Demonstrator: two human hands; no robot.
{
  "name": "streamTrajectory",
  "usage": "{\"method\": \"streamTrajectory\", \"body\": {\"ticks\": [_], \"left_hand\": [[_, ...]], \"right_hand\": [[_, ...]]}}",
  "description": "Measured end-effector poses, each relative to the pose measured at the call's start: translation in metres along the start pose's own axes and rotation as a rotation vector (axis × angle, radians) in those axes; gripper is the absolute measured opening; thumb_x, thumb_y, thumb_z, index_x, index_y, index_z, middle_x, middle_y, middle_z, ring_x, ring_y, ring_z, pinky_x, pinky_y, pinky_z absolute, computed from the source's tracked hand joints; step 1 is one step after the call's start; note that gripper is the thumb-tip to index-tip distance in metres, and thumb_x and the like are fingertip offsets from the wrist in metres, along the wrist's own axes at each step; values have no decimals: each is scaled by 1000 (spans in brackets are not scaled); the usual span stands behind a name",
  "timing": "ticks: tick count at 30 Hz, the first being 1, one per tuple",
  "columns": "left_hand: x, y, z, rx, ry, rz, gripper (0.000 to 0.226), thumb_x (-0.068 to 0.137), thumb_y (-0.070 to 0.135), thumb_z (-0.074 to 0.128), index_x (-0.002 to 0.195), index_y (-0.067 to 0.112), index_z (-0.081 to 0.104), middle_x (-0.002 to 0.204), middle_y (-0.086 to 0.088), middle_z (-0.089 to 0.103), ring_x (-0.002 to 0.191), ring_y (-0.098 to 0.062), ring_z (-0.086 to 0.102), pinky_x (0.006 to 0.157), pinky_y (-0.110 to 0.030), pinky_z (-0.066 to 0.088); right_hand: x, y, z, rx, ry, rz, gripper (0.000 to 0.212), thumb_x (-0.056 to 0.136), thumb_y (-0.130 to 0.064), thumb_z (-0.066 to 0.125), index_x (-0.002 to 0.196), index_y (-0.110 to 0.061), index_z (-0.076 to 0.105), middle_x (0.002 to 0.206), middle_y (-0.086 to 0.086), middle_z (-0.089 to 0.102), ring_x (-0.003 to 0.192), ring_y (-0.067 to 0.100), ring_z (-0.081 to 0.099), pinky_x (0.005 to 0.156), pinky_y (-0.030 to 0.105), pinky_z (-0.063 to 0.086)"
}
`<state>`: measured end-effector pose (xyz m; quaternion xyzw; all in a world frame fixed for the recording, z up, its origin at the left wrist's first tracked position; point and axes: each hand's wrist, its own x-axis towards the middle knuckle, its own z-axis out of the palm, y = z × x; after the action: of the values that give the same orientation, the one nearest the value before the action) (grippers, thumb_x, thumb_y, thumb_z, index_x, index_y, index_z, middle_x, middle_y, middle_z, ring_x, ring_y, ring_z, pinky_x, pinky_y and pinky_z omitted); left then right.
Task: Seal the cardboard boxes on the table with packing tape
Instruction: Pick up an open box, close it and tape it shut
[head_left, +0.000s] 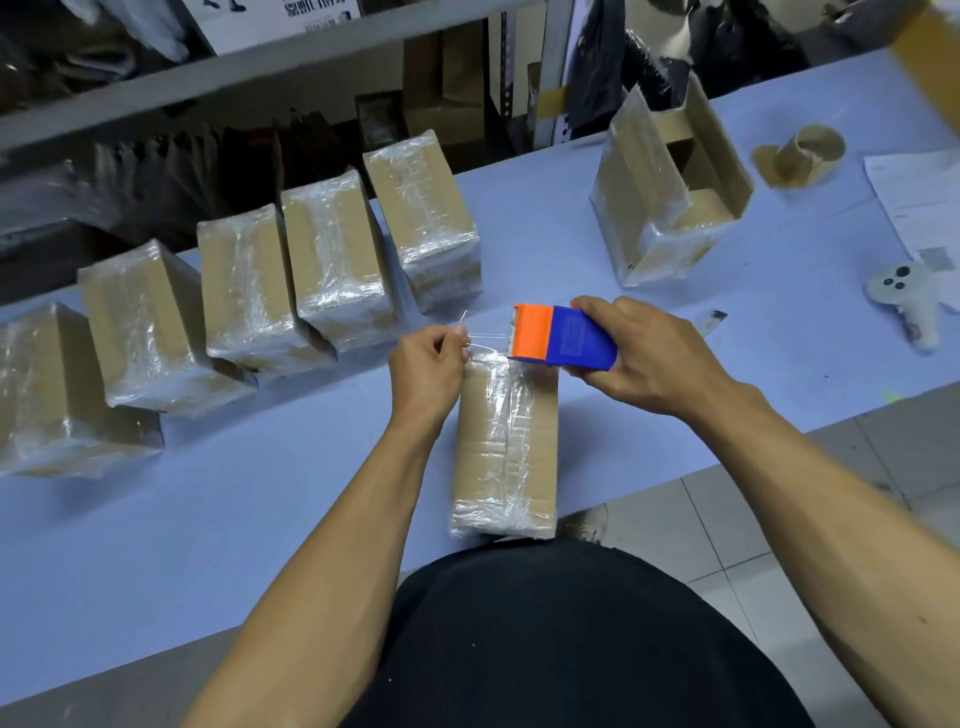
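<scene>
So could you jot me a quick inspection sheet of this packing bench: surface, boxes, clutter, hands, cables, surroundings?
Surface: pale blue table, person standing at its near edge.
Job's things: box in work partly taped, lying at the near edge; five wrapped boxes in a row behind; orange and blue tape dispenser.
Clutter: open box, empty tape core, papers, white controller.
Grips: left hand pinches the clear tape end; right hand holds the dispenser.
Cables: nothing seen.
Surroundings: grey shelving with bags behind, tiled floor at right.
</scene>
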<state>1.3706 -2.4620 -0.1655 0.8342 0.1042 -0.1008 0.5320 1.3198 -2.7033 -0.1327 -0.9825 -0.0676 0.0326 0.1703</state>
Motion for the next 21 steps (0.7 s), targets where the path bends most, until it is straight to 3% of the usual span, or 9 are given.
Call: {"method": "streamTrajectory", "body": {"ticks": [10, 16, 21], "left_hand": [[22, -26, -15, -118, 78, -135, 31, 100, 28, 60, 70, 23, 68, 57, 14, 60, 47, 2, 49, 62, -29, 49], [13, -44, -1, -139, -6, -182, 27, 99, 26, 61, 75, 25, 73, 64, 14, 60, 64, -4, 55, 64, -21, 53], [-12, -76, 17, -241, 68, -421, 11, 93, 5, 67, 90, 14, 72, 91, -4, 67, 83, -16, 58, 74, -27, 47]], "right_hand": [[-7, 28, -2, 11, -37, 101, 52, 77, -49, 71, 120, -29, 50, 96, -1, 61, 87, 26, 59, 66, 34, 46], [-16, 37, 5, 33, -40, 162, 50, 77, -48, 73, 117, -29, 50, 94, -3, 60, 85, 24, 59, 61, 29, 34], [-25, 45, 4, 24, -40, 198, 51, 77, -48, 73, 119, -29, 50, 97, -2, 61, 88, 25, 59, 65, 33, 45]]}}
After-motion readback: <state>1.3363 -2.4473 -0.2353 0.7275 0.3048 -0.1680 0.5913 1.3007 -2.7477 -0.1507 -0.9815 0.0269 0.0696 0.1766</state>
